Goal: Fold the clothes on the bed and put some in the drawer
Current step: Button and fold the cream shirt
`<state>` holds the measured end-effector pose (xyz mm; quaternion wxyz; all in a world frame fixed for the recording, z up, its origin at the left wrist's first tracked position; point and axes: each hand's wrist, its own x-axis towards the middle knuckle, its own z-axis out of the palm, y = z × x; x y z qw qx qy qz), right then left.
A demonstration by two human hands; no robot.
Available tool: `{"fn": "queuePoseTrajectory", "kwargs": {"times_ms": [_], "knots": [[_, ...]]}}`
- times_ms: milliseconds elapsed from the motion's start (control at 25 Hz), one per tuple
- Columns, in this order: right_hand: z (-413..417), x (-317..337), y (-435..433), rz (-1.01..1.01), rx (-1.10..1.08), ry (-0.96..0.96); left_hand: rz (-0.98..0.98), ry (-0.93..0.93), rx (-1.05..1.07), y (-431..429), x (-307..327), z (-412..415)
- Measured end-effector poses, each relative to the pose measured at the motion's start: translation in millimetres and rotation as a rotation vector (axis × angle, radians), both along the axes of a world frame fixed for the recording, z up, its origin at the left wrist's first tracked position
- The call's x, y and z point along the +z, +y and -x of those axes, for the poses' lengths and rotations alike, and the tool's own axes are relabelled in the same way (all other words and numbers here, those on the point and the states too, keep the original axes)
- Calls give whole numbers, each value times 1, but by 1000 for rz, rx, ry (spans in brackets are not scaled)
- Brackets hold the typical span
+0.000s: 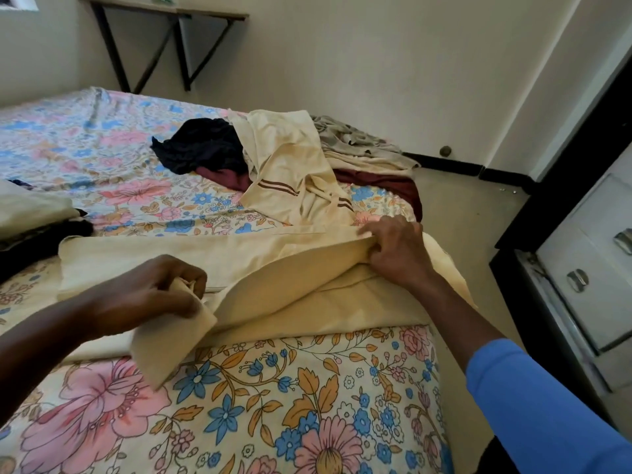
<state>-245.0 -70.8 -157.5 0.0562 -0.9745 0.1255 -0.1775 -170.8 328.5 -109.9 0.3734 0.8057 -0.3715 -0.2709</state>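
Your left hand (154, 289) grips a near corner of the cream garment (307, 285), your right hand (393, 249) pinches its folded edge, likely keeping layers aligned for the fold

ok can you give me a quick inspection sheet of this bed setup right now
surface: bed with a floral sheet
job's things: cream garment spread near the front edge, partly folded; unfolded pile further back; folded stack at the left edge; drawers with metal handles on the right
clutter: small round object on the floor by the wall
grippers: left hand grips a fold of the cream garment; right hand pinches its folded edge
cables: nothing seen
surroundings: wall shelf on dark brackets
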Motion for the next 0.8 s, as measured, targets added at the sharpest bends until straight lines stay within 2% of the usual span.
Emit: {"fn": "queuePoseTrajectory", "kwargs": {"times_ms": [40, 120, 280, 400, 480, 520, 600, 640, 680, 720, 760, 800], "knots": [[4, 3, -7, 7, 7, -34, -20, 29, 10, -2, -2, 3], [17, 4, -20, -109, 33, -77, 73, 169, 48, -3, -5, 6], [35, 7, -46, -485, 40, -147, 484, 621, 238, -14, 10, 13], [28, 12, -56, -621, 19, -83, 708, 673, 382, -23, 38, 13], [25, 7, -47, -611, 19, 12, 616, 566, 359, -27, 52, 7], [25, 4, -40, -544, 17, 74, 434, 418, 351, -27, 54, 2], [25, 2, -24, -334, 43, 131, -149, -163, 356, -29, 39, -5], [25, 2, -19, -284, 77, 127, -355, -509, 369, -32, 26, -3], [26, 2, -17, -287, 107, 130, -392, -687, 358, -41, 15, 8], [27, 5, -16, -320, 124, 150, -329, -668, 317, -50, 8, 25], [30, 7, -17, -358, 133, 172, -288, -548, 232, -59, 2, 41], [32, 9, -20, -384, 137, 190, -348, -474, 113, -71, -4, 55]]}}
